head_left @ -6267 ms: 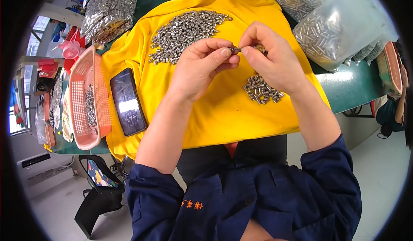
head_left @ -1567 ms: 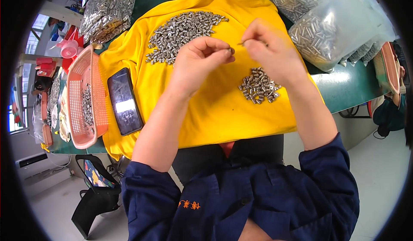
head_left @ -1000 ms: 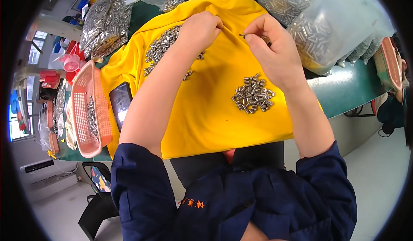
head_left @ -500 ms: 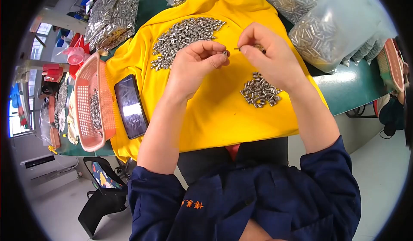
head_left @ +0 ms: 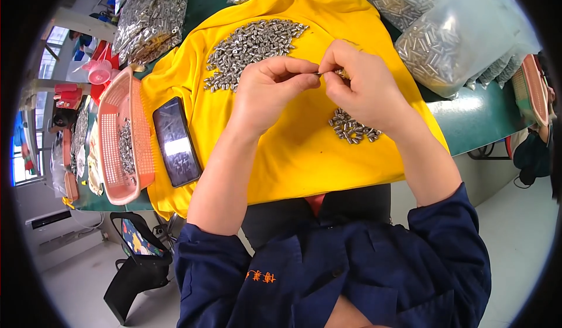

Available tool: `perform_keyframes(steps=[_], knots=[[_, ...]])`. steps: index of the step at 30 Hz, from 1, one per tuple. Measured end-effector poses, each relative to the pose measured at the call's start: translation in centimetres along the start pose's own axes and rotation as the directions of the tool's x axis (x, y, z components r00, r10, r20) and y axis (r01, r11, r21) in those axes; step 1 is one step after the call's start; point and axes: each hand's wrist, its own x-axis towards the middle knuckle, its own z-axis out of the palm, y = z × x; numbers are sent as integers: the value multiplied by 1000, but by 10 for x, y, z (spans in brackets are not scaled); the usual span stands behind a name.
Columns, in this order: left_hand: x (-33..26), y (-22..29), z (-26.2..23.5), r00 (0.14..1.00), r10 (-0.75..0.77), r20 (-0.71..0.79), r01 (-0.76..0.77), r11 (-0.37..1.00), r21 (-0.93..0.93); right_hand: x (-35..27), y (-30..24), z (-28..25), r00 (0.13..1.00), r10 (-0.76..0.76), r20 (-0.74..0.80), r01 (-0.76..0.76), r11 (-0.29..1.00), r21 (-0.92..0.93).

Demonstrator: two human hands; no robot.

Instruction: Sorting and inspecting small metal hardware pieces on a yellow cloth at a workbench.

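Two hands meet above yellow cloth (head_left: 304, 146). Left hand (head_left: 269, 91) pinches thin pin (head_left: 321, 73); right hand (head_left: 363, 91) fingers closed on small metal part (head_left: 339, 71). Big pile (head_left: 252, 47) behind, small pile (head_left: 351, 130) below. Best kept low, aligned, steady.

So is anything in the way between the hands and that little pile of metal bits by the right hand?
Nothing visible. The small pile lies on bare yellow cloth just below the right hand, which meets the left hand above it.

Shiny metal parts (head_left: 252, 47), matt yellow cloth (head_left: 293, 146)
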Motion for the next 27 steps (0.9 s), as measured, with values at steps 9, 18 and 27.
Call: perform_keyframes(steps=[9, 18, 27], knots=[[6, -5, -6, 992, 57, -111, -17, 945, 328, 3, 11, -2, 989, 100, -112, -86, 988, 129], [1, -5, 0, 1000, -6, 11, 6, 1000, 20, 2, 11, -2, 994, 87, -71, -69, 973, 220], [0, -10, -3, 983, -133, 129, 184, 768, -614, 2, 9, 1, 997, 31, -68, -10, 954, 299]])
